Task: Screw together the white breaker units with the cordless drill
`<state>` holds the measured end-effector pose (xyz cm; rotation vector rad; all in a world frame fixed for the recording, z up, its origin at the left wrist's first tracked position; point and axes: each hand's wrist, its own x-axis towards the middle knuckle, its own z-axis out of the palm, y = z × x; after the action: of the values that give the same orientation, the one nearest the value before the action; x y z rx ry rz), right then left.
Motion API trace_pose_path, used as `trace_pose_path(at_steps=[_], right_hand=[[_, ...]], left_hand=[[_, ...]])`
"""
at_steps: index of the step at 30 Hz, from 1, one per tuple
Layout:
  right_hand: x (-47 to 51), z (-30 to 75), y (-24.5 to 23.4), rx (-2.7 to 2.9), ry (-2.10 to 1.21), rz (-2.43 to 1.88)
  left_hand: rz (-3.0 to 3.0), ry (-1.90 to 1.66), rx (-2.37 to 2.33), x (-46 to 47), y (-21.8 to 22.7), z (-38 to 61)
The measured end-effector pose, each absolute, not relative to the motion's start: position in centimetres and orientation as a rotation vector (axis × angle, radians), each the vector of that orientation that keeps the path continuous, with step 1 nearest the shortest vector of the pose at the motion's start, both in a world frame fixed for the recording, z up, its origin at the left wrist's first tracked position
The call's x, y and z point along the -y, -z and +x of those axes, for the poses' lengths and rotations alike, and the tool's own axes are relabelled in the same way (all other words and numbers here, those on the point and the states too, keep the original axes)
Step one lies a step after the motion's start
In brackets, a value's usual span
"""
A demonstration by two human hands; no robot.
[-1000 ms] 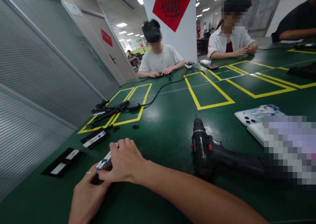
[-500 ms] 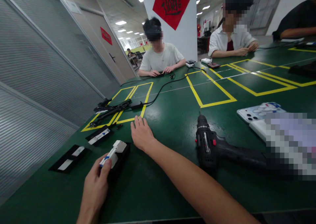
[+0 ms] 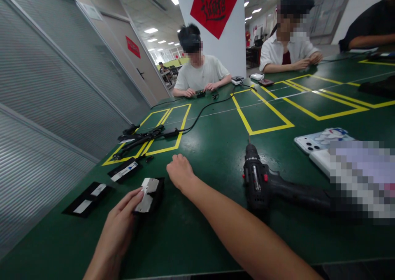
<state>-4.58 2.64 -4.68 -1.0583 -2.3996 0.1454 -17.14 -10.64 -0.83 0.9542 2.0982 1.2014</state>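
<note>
My left hand [image 3: 119, 220] grips the left side of a black, box-like part with pale metal plates [image 3: 148, 195] on top, near the front left of the table. The fingers cover one end of this part. Just beyond it to the right, my right hand [image 3: 180, 173] rests by the table surface with its fingers curled in. What those fingers hold, if anything, is hidden. Left of my hands lie a black panel with two white patches [image 3: 87, 198] and another black panel with a white strip and a blue mark [image 3: 124, 171].
A black cordless drill [image 3: 256, 177] lies to the right, bit pointing away. Beyond it are a phone [image 3: 322, 140] and a blurred pale item. Black cabled equipment [image 3: 140, 140] sits at far left on yellow tape outlines. Co-workers [image 3: 200, 72] sit across the green table [image 3: 210, 239].
My right hand, flat with fingers stretched out before, has curled its fingers and drawn slightly nearer. My left fingers have shifted on the part, and the blue-marked strip there is out of sight.
</note>
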Motion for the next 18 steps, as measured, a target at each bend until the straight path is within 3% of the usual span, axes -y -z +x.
trace_pose_path(at_steps=[10,18], right_hand=[[-1.1,-1.4,4.5,2.174,-0.313,-1.280],[-1.7,-1.6,4.9,2.130,-0.372,-1.187]], left_hand=[[0.920,-1.256,-1.991,11.0,1.6,-16.2],[0.948,-1.249,-2.027,11.3,2.1,-16.8]])
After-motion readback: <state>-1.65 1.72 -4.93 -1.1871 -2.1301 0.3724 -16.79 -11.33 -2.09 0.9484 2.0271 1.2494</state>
